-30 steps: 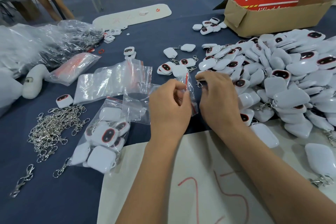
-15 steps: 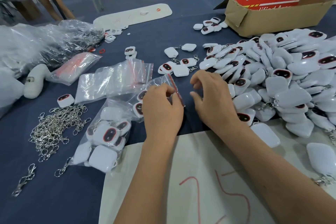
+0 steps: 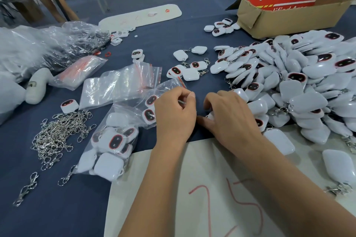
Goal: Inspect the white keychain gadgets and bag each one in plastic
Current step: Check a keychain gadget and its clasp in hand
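Just left of the left hand's (image 3: 174, 116) curled fingers (image 3: 185, 94) lies a small plastic bag (image 3: 154, 102) with gadgets in it, a fuller bag of gadgets (image 3: 109, 146) sits nearer and farther left, and the heap of chains (image 3: 57, 132) lies well left of that. Beyond the fingertips lie the empty bags (image 3: 119, 84) and a few loose gadgets (image 3: 185, 71), while far behind to the right stands the cardboard box (image 3: 289, 19). The right hand's (image 3: 233, 121) fingers touch the near-left edge of the big gadget pile (image 3: 300, 82), which spreads away to their right, and both wrists lie over the paper sheet (image 3: 192, 208).
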Available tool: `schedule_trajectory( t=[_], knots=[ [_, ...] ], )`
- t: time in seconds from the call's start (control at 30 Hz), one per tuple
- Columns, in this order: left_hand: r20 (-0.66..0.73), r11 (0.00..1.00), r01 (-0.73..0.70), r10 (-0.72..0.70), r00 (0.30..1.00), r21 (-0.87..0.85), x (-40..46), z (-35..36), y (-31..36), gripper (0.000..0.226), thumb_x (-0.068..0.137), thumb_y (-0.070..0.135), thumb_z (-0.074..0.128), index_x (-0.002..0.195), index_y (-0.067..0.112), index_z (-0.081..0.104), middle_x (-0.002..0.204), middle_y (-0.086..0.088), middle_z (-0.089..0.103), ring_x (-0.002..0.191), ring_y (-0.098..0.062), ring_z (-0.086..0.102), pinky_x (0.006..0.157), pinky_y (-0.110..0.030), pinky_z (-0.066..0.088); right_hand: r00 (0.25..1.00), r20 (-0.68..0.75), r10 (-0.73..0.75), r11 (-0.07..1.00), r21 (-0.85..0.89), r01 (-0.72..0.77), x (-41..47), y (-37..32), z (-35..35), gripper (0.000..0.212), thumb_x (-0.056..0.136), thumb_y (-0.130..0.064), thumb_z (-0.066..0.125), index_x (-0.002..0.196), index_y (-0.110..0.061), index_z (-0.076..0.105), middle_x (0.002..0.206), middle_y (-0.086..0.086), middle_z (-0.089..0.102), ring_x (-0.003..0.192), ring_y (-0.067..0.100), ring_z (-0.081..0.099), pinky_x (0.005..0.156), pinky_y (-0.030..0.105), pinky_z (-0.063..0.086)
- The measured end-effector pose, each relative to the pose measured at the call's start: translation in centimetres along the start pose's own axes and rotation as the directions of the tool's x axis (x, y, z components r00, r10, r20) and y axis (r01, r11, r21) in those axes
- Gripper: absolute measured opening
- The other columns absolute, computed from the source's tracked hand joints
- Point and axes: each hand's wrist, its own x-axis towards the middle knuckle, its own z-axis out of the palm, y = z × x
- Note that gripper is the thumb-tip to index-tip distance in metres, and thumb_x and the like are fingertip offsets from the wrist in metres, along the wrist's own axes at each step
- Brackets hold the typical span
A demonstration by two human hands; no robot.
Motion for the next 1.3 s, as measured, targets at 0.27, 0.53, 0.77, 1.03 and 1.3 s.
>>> schedule_trajectory(
  t=[0.27,0.53,0.77,1.03,1.3],
  knots=[
    [0.021,1.000,-0.002,0.003,1.000,-0.026,0.1,-0.1,-0.1,0.017,0.093,0.022,0.065,0.078,0.019,0.071,0.070,0.009,0.069,0.068,-0.011,0.066,0.071,-0.033,0.054,0.999,-0.024,-0.030,0.959,0.280,0.035,-0.4,1.7,-0.6,0.045,0.084,-0.021,0.082,0.119,-0.016,0.054,0.087,-0.004,0.058,0.087,0.019,0.059,0.069,0.027,0.041],
    [0.234,0.994,-0.100,0.106,0.966,-0.037,0.0,0.3,0.2,0.008,0.091,0.018,0.071,0.095,0.024,0.074,0.082,0.009,0.072,0.077,-0.011,0.066,0.073,-0.030,0.054,0.975,-0.212,-0.071,0.792,0.582,0.184,-0.1,1.5,1.3,0.023,0.085,-0.008,0.078,0.104,-0.016,0.070,0.094,-0.006,0.071,0.088,0.011,0.064,0.079,0.024,0.047],
    [0.182,0.977,0.080,-0.043,0.982,-0.200,0.4,0.0,0.1,0.011,0.090,0.018,0.079,0.100,0.015,0.076,0.066,-0.001,0.065,0.068,-0.027,0.065,0.070,-0.038,0.058,0.988,-0.138,0.068,0.473,0.876,0.090,-0.3,1.2,2.4,0.049,0.095,-0.005,0.067,0.132,-0.025,0.043,0.118,0.000,0.060,0.085,0.030,0.070,0.076,0.042,0.060],
    [0.308,0.886,0.276,-0.163,0.937,-0.373,0.1,-0.7,0.3,0.010,0.091,0.009,0.077,0.095,0.005,0.070,0.078,-0.011,0.074,0.067,-0.018,0.070,0.062,-0.026,0.059,0.952,-0.098,0.290,0.117,0.991,0.067,0.4,2.0,2.6,0.032,0.092,0.003,0.073,0.119,-0.010,0.065,0.101,0.002,0.080,0.093,0.014,0.075,0.081,0.022,0.056],
    [0.276,0.860,0.305,-0.202,0.940,-0.409,-0.3,-0.2,0.3,0.011,0.094,0.014,0.075,0.096,0.003,0.072,0.090,-0.021,0.073,0.075,-0.020,0.074,0.069,-0.033,0.064,0.969,-0.060,0.238,0.124,0.992,0.031,0.8,2.1,2.8,0.029,0.099,0.001,0.065,0.118,-0.018,0.075,0.104,-0.001,0.080,0.095,0.009,0.073,0.081,0.021,0.056]
  ],
)
